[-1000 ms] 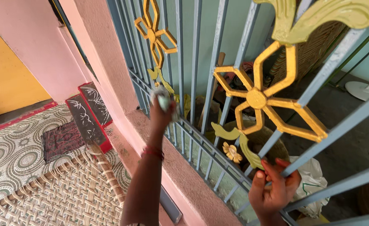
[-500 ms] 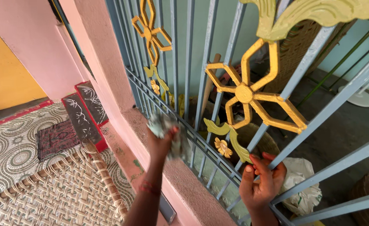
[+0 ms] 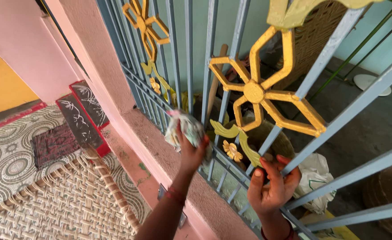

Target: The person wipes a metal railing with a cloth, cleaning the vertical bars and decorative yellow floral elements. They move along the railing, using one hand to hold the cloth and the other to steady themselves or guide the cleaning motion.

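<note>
Pink sill (image 3: 196, 186) runs below a blue grille (image 3: 231, 66). Left hand (image 3: 190, 149) grips a crumpled cloth (image 3: 183, 129) against the lower bars; right hand (image 3: 274, 184) clasps a bar. Risk: cloth may snag on the yellow flower (image 3: 232, 150) or slip through the bars.

The grille (image 3: 178, 53) is grey-blue with yellow flower shapes (image 3: 260, 95). The wall (image 3: 31, 58) at left is pink. The cloth (image 3: 185, 131) is pale with pink and green patches. The floor covering (image 3: 9, 151) shows grey concentric rings on cream.
</note>
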